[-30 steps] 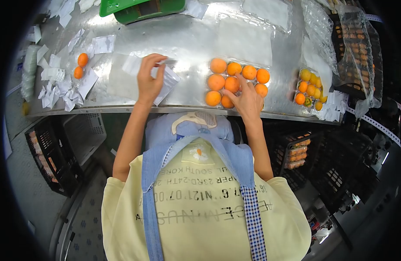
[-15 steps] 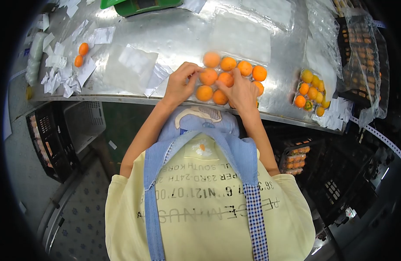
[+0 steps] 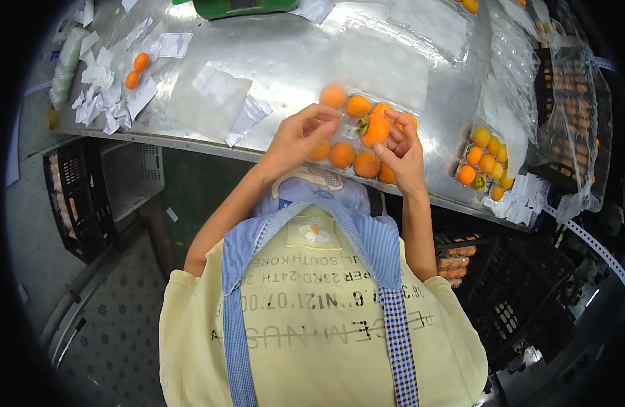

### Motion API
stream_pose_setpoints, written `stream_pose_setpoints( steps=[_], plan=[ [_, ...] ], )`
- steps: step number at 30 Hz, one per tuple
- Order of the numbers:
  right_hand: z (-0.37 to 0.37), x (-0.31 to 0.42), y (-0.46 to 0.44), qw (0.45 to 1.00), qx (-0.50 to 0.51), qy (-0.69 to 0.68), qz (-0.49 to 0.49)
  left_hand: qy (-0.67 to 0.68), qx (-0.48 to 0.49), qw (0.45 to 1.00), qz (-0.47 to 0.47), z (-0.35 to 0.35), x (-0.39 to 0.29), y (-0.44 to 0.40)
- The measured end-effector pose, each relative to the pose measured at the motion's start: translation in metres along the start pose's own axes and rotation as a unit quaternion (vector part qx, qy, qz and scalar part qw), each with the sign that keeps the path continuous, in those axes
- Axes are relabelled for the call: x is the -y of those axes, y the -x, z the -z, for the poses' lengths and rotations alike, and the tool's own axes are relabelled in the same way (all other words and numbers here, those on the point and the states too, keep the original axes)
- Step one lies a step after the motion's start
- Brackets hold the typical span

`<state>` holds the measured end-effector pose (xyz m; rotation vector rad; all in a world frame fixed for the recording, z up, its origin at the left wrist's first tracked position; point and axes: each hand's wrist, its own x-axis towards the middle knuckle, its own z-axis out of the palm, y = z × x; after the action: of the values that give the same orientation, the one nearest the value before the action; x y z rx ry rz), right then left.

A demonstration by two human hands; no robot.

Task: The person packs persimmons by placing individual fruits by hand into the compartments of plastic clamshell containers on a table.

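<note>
Holding a round orange persimmon with a green calyx over the clear plastic tray

The right hand grasps the persimmon between the thumb and fingers. The calyx faces the left hand. The left hand is positioned at the left side of the tray, with its fingers curled and slightly blurred; whether it grips anything cannot be told. The two hands are apart.

The tray lies on the brushed metal counter, near its front edge. A far row and a near row of round orange fruits flank the middle of the tray. The held persimmon is between these rows and partly covers the view of them.

To the right of the tray is a clear pack of smaller yellow and orange fruits. To the left are a translucent sheet, a folded white paper, two small oval orange fruits and a heap of crumpled white paper slips. A green plastic container is at the far side.
</note>
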<state>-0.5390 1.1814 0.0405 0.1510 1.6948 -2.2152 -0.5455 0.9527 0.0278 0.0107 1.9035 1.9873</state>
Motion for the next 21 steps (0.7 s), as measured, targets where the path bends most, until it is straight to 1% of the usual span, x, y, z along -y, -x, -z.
stream_pose_setpoints(
  steps=[2, 5, 8, 11, 14, 17, 20, 21],
  plan=[
    [-0.002, 0.000, 0.000, 0.999, 0.013, -0.017, 0.034, 0.071, 0.038, 0.997, 0.020, -0.009, -0.010, -0.002],
    [0.001, -0.006, 0.000, 0.998, 0.027, -0.038, 0.046, 0.091, 0.063, 0.992, 0.055, -0.018, -0.024, -0.002],
    [-0.003, -0.008, 0.003, 0.997, 0.013, -0.046, 0.054, 0.145, 0.104, 0.978, 0.110, -0.021, -0.028, -0.002],
    [-0.004, -0.003, 0.006, 0.986, 0.013, 0.111, 0.125, 0.124, 0.104, 0.978, 0.131, -0.025, -0.028, -0.002],
    [-0.010, 0.007, 0.008, 0.946, 0.008, 0.269, 0.179, 0.095, 0.115, 0.977, 0.150, -0.022, -0.034, -0.002],
    [-0.007, 0.002, 0.005, 0.918, 0.024, 0.320, 0.230, 0.128, 0.117, 0.980, 0.099, -0.025, -0.028, -0.003],
    [-0.009, 0.006, 0.003, 0.898, 0.023, 0.355, 0.260, 0.108, 0.065, 0.990, 0.055, -0.027, -0.021, -0.001],
    [-0.010, 0.007, 0.003, 0.905, 0.010, 0.336, 0.259, 0.094, 0.056, 0.993, 0.041, -0.026, -0.022, 0.000]
  ],
)
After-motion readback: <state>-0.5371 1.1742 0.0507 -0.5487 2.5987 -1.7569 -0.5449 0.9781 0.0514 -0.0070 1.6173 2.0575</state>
